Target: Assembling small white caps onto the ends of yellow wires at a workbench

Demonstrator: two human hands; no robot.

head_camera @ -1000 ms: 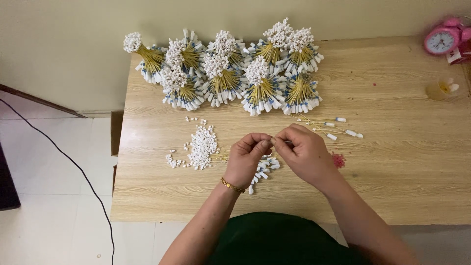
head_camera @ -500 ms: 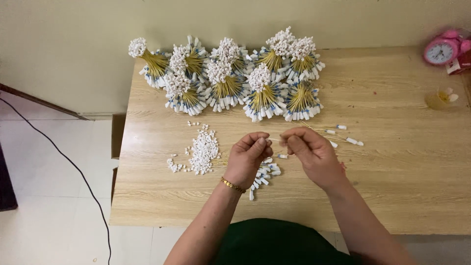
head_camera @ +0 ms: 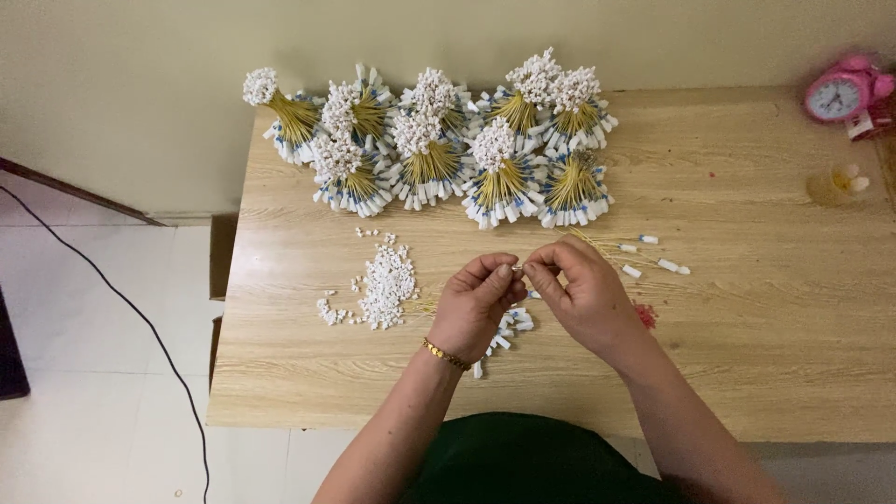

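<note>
Since a moment ago the two hands have drawn a little closer together, and the left hand (head_camera: 478, 303) has lifted slightly off the small white-and-blue pieces (head_camera: 509, 327) lying under it. Now the left hand and the right hand (head_camera: 583, 294) meet fingertip to fingertip over the middle of the wooden worktop (head_camera: 765, 355). The fingers of both are pressed together in a pinch on a thin yellowish stick (head_camera: 516, 268) (only a sliver of it shows between the thumbs, too small to tell more). A gold bracelet (head_camera: 444, 355) sits on the left wrist.

At the back of the worktop, against the wall, lie the tied bundles (head_camera: 439, 149): fans of yellow sticks with white tips at one end and white-and-blue sleeves at the other, packed side by side in two loose rows. To the left of the hands, apart from them, is a little heap of white caps (head_camera: 387, 285) with strays scattered around it. To the right of the right hand, a few loose sticks (head_camera: 621, 247) with white ends lie on the wood, near but not touching the hand. A small red scrap (head_camera: 646, 315) rests just beside the right wrist.

In the far right corner stands a round pink alarm clock (head_camera: 840, 91), and nearer, a small clear dish (head_camera: 833, 185). A black cable (head_camera: 121, 308) trails across the pale floor on the left.
</note>
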